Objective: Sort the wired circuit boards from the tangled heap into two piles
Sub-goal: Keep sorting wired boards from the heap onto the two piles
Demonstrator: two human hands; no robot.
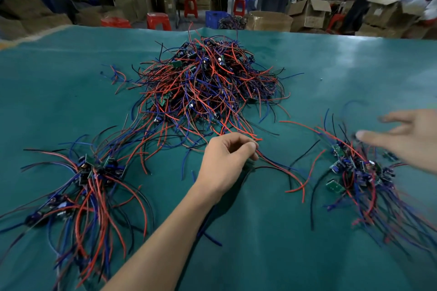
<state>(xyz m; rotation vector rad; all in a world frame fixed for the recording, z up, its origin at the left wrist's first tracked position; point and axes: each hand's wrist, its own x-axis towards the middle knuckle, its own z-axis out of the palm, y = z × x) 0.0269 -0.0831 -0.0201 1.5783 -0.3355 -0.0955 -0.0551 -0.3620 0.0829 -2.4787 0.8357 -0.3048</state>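
The left hand [224, 160] is curled, its thumb and fingers pinching a few wires [281, 169] near the front of the green mat [260, 243]; a small dark-green board seems to sit just under the fingers, though it is mostly hidden, so I can't swear to it. Those wires trail off to the right from the pinch, red, blue and black, lying low across the mat and ending short of the right pile [359, 172], so the piece's long axis runs roughly left to right, wires pointing right. The right hand [406, 139] hangs above the right pile with fingers spread and holding nothing; it is blurred. To the other side, the left pile [94, 172] lies well apart, its boards bunched at the top and its wires fanned towards the near edge; the right pile fans the same way. Beyond the hands, in the middle of the mat, the heap [208, 85] is far bigger than both piles together, a dense knot of red and blue wire with boards poking out. I'd judge the sorting well started but mostly ahead: two modest piles made, one piece in hand, the bulk untouched.
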